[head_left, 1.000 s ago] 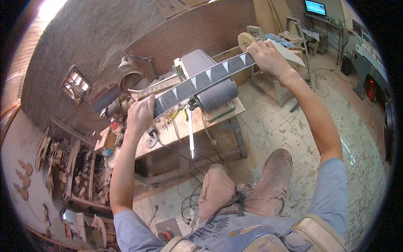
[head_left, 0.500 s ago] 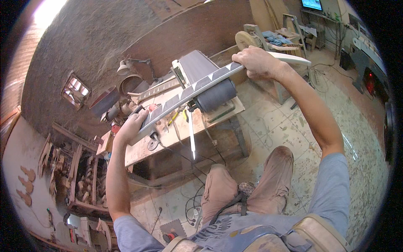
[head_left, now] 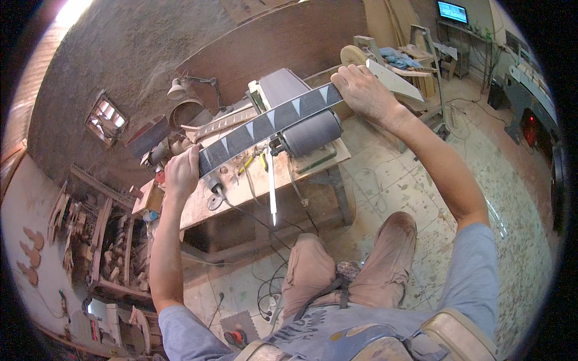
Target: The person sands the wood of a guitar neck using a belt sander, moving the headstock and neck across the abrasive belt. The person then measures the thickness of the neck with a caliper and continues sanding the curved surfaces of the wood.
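Between my two hands a guitar neck [head_left: 257, 129] is raised, its dark fretboard with pale triangular inlays turned towards me. My left hand [head_left: 182, 172] is closed round its left end. My right hand [head_left: 365, 95] grips it near the pale headstock [head_left: 394, 82], which sticks out to the right. Behind and below the neck stands a belt sander [head_left: 313, 133] with a wide grey belt over a roller. The neck crosses in front of the belt in this view; whether they touch I cannot tell.
The sander stands on a wooden workbench [head_left: 198, 212] with yellow-handled pliers [head_left: 245, 164] and a corded tool [head_left: 213, 185]. A desk lamp [head_left: 177, 90] is at the back. Cables [head_left: 265, 298] lie on the tiled floor. A shelf of wood pieces [head_left: 123, 253] is at left, a lit screen [head_left: 453, 12] far right.
The neck has rolled in my hands, so the fretboard face shows more broadly and the headstock's flat face has come into view. My left hand has shifted slightly left.
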Demonstrator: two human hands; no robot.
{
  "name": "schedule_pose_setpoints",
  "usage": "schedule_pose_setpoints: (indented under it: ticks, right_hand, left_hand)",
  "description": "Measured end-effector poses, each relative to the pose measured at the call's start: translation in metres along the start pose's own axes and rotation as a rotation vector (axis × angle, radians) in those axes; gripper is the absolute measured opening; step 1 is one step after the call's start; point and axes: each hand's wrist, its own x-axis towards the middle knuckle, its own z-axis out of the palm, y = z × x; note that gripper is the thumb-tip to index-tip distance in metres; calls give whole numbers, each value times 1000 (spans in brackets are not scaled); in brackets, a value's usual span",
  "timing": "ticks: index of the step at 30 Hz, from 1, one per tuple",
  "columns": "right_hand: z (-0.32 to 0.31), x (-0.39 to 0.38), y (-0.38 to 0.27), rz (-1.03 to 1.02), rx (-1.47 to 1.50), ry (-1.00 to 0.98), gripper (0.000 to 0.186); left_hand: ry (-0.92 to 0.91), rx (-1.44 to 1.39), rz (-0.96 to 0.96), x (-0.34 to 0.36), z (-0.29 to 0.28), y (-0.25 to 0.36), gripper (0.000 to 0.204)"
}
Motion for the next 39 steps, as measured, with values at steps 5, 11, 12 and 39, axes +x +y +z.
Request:
schedule_pose_setpoints:
  ticks: [5, 11, 12, 39]
  right_hand:
    - [1, 0, -14, -9, -103, 95, 16]
    - [-32, 24, -5, -101, 296, -301, 21]
    - [-46, 30, -4, -99, 380, -413, 23]
    - [-15, 13, -15, -113, 176, -77, 17]
  left_hand:
    - [104, 101, -12, -14, -4, -2, 45]
    - [-172, -15, 180, -15, -12, -40, 45]
    - [-277, -118, 80, -14, -13, -42, 46]
    - [-10, 163, 159, -22, -2, -49, 34]
